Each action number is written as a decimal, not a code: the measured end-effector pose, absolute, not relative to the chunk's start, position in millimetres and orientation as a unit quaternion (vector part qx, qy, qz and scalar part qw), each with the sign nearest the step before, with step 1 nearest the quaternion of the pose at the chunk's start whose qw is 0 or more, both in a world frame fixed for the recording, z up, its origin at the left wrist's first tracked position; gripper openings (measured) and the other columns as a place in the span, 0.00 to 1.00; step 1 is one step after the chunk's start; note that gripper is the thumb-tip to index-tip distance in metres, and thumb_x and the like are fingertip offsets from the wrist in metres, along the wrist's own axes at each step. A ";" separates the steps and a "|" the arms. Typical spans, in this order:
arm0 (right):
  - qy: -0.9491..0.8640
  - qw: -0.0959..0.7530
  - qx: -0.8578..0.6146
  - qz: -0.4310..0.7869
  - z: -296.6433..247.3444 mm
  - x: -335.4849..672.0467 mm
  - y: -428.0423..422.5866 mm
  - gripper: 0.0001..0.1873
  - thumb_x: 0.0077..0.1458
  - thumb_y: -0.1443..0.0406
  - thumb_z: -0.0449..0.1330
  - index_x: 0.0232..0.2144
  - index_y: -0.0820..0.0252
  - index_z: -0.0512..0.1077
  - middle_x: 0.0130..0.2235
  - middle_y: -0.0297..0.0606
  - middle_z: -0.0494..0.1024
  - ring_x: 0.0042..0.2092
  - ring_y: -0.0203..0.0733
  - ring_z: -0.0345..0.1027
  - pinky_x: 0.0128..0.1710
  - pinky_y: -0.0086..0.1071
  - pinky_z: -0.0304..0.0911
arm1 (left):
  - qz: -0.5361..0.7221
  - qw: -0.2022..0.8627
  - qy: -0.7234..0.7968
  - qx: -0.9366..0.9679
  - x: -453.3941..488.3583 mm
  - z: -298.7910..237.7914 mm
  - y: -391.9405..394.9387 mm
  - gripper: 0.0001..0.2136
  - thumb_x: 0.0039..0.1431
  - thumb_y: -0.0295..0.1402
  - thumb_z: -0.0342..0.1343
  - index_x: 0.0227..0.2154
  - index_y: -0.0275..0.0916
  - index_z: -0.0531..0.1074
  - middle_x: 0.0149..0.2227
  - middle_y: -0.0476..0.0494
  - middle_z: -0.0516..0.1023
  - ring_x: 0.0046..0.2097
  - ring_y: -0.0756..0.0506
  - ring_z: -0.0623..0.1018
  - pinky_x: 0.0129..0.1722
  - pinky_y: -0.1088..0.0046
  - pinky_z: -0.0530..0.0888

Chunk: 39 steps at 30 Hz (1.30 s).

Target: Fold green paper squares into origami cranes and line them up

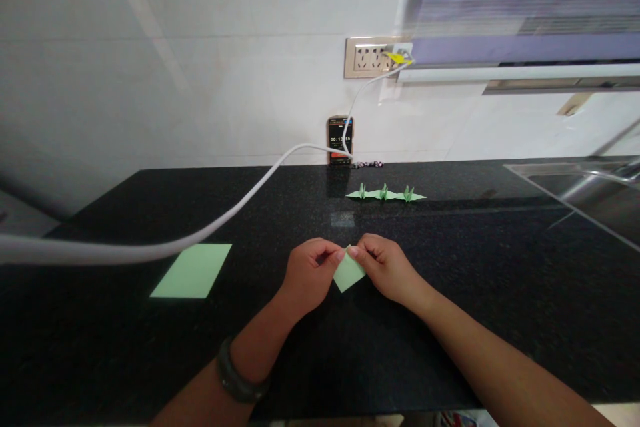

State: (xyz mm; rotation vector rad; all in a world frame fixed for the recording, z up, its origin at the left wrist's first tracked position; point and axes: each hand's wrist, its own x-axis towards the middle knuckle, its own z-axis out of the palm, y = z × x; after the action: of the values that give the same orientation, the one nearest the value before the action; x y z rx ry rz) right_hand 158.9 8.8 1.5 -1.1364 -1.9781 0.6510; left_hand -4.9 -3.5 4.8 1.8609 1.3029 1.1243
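A small folded piece of light green paper point(347, 273) is held between my two hands above the black countertop, one corner pointing toward me. My left hand point(311, 275) pinches its upper left edge between thumb and fingers. On the other side, my right hand point(387, 270) pinches the upper right edge, both thumbs nearly meeting at the top. The fingers behind the paper are partly hidden. Farther back stand several folded green paper cranes point(385, 193) in a row, wingtips meeting. To the left lies flat green paper point(193, 272).
A phone point(340, 140) showing a timer leans against the tiled wall. Its white cable point(250, 197) runs from the wall socket point(370, 58) and sweeps across the left side. A sink point(595, 193) is set into the black countertop point(125, 347) at right.
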 end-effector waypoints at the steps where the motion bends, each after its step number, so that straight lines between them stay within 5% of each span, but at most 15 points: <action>1: -0.771 0.378 -0.440 0.262 1.1 158.4 9.2 0.15 0.54 0.62 0.51 0.18 0.61 0.62 0.22 0.33 0.64 0.26 0.33 0.58 0.26 0.27 0.55 | 0.426 0.316 0.494 0.689 -4.9 4.2 -3.1 0.09 0.52 0.35 0.50 0.25 0.36 0.73 0.26 0.46 0.74 0.29 0.50 0.72 0.28 0.75 0.68; 7: -0.740 0.392 -0.419 0.352 0.3 154.9 8.8 0.09 0.54 0.64 0.51 0.26 0.61 0.67 0.26 0.34 0.67 0.29 0.33 0.60 0.29 0.27 0.58 | 0.436 0.344 0.512 0.655 -4.4 2.4 -2.2 0.09 0.51 0.36 0.51 0.25 0.35 0.72 0.25 0.46 0.74 0.27 0.50 0.72 0.26 0.75 0.68; 22: -0.683 0.390 -0.462 0.411 -5.9 156.8 14.7 0.07 0.47 0.65 0.55 0.21 0.62 0.69 0.25 0.34 0.70 0.27 0.34 0.62 0.27 0.27 0.58 | 0.564 0.368 0.539 0.506 -15.8 7.4 6.7 0.10 0.48 0.37 0.55 0.26 0.34 0.71 0.23 0.48 0.71 0.25 0.52 0.69 0.25 0.77 0.66; 27: -0.640 0.422 -0.447 0.461 0.1 154.4 11.1 0.12 0.51 0.59 0.52 0.33 0.61 0.69 0.30 0.36 0.71 0.29 0.34 0.62 0.25 0.26 0.58 | 0.509 0.435 0.504 0.546 -10.8 3.2 4.1 0.10 0.49 0.37 0.54 0.26 0.34 0.71 0.24 0.47 0.72 0.26 0.51 0.69 0.27 0.76 0.66; 33: -0.690 0.372 -0.440 0.438 -2.7 155.3 11.1 0.09 0.50 0.62 0.54 0.24 0.62 0.69 0.22 0.31 0.66 0.24 0.31 0.57 0.23 0.25 0.54 | 0.512 0.425 0.509 0.546 -8.9 -1.4 3.4 0.10 0.49 0.37 0.54 0.26 0.34 0.72 0.25 0.47 0.73 0.27 0.51 0.69 0.27 0.76 0.66; 39: -0.624 0.416 -0.455 0.481 -8.0 155.7 14.3 0.12 0.51 0.58 0.54 0.30 0.61 0.69 0.26 0.33 0.68 0.26 0.33 0.60 0.23 0.25 0.56 | 0.541 0.476 0.502 0.478 -9.9 -0.4 7.7 0.10 0.47 0.37 0.56 0.26 0.34 0.72 0.24 0.47 0.73 0.27 0.51 0.70 0.28 0.75 0.66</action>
State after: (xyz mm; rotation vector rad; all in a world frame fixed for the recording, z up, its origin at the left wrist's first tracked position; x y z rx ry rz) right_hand 155.7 14.3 -8.0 -1.1417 -1.5672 1.2076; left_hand -9.9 7.7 -0.4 1.1679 1.2260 1.3223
